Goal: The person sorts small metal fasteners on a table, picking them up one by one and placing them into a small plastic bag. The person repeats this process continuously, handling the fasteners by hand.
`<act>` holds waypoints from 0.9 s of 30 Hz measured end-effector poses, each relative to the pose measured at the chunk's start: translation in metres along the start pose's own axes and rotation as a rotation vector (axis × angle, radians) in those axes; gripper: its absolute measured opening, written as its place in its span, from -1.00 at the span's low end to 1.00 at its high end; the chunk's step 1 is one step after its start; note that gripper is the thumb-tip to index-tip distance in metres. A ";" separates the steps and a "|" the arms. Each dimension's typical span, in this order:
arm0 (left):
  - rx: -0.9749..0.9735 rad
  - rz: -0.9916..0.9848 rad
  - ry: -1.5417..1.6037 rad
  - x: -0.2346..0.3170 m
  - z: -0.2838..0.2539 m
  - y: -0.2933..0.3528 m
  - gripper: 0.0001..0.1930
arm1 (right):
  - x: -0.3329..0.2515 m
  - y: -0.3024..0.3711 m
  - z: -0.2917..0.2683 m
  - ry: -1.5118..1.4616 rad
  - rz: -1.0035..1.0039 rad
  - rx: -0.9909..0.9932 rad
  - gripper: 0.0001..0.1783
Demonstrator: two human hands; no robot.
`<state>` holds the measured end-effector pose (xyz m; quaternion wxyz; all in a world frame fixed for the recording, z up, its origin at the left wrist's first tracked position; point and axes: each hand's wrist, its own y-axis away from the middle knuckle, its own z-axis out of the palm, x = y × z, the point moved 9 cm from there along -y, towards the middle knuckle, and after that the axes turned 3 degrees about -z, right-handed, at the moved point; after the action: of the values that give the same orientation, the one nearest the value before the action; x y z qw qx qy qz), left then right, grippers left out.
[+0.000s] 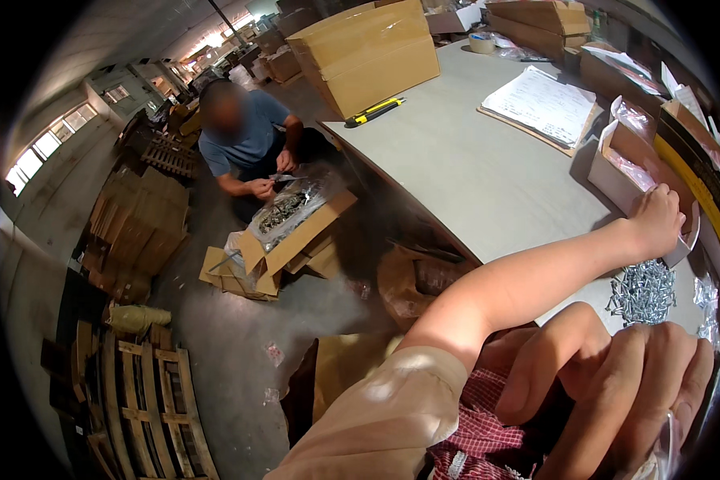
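My left hand (656, 218), at the end of an arm stretched to the right, is closed over the near end of a narrow open cardboard box (612, 166). Small clear bags with pinkish contents (634, 170) lie in that box. Whatever its curled fingers hold is hidden. Just below it on the table is a heap of silver screws (642, 294). Very close to the camera, my right hand (616, 384) has its fingers bent, with a clear plastic bag (664, 452) showing below them. Its palm is out of sight.
A clipboard with written sheets (542, 108), a yellow-black utility knife (374, 113) and a large carton (368, 60) are on the table (424, 152). A person (244, 140) crouches left, handling metal parts in an open carton (296, 216). Wooden pallets (152, 408) stand lower left.
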<state>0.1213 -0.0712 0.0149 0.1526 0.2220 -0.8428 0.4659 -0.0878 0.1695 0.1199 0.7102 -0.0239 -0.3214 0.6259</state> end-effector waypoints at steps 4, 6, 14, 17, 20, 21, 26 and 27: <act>-0.012 -0.085 0.127 0.018 -0.013 -0.007 -0.71 | -0.015 -0.036 0.022 0.749 0.646 -0.618 -0.47; -0.010 -0.080 0.038 0.018 -0.017 -0.010 -0.66 | -0.046 -0.026 -0.001 1.123 0.607 -0.510 -0.44; 0.077 -0.034 -0.033 0.024 -0.046 -0.002 -0.48 | -0.167 -0.023 -0.044 1.469 0.613 0.597 -0.64; 0.028 -0.036 0.094 0.031 -0.040 -0.006 -0.48 | -0.192 -0.020 -0.037 1.589 0.584 0.580 -0.63; 0.032 0.100 0.124 0.018 -0.038 0.002 -0.70 | -0.214 -0.019 -0.041 1.653 0.629 0.558 -0.46; 0.041 0.136 0.138 0.019 -0.037 -0.001 -0.82 | -0.218 -0.021 -0.039 1.612 0.652 0.552 -0.47; 0.077 0.104 0.111 0.030 -0.066 -0.005 -0.75 | -0.230 -0.024 -0.019 1.511 0.611 0.440 -0.48; 0.034 0.040 0.154 0.029 -0.065 -0.004 -0.74 | -0.233 -0.022 -0.015 1.516 0.601 0.462 -0.48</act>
<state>0.1019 -0.0244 0.0643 0.2037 0.1713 -0.8249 0.4988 -0.0641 -0.0401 0.0183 0.5241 -0.3758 0.3978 0.6525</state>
